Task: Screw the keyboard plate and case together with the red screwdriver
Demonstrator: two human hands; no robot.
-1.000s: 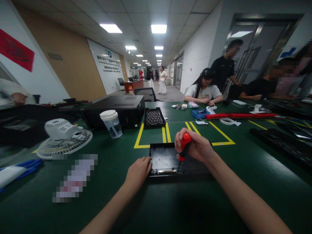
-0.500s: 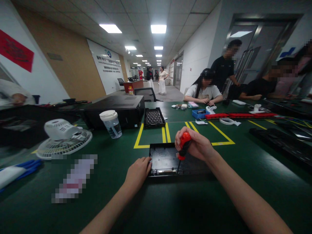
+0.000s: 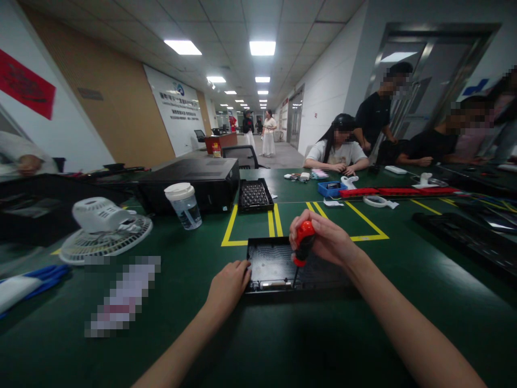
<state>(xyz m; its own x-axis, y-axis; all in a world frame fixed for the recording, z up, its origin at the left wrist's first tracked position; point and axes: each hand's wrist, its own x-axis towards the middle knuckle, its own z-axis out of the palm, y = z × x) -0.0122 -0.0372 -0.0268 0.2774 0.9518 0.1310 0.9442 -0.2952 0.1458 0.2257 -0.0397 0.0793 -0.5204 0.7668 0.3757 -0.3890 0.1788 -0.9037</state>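
A black plastic case (image 3: 274, 265) lies open on the green table (image 3: 258, 334) in front of me. My right hand (image 3: 328, 240) is wrapped round a red-and-black screwdriver (image 3: 302, 243) held upright, its tip down inside the case near the front edge. My left hand (image 3: 228, 286) rests against the case's left front corner, fingers curled on its rim.
A black tray of small parts (image 3: 255, 195), a lidded cup (image 3: 183, 204), a white fan lying flat (image 3: 105, 229) and a black computer box (image 3: 194, 182) sit beyond. Yellow tape marks boxes on the table. Several people sit and stand at the far right, with a blue bin (image 3: 333, 188) and red strips (image 3: 398, 191) near them.
My hands and the screwdriver stay almost in place. The standing person at the back right has leaned a little to the right.
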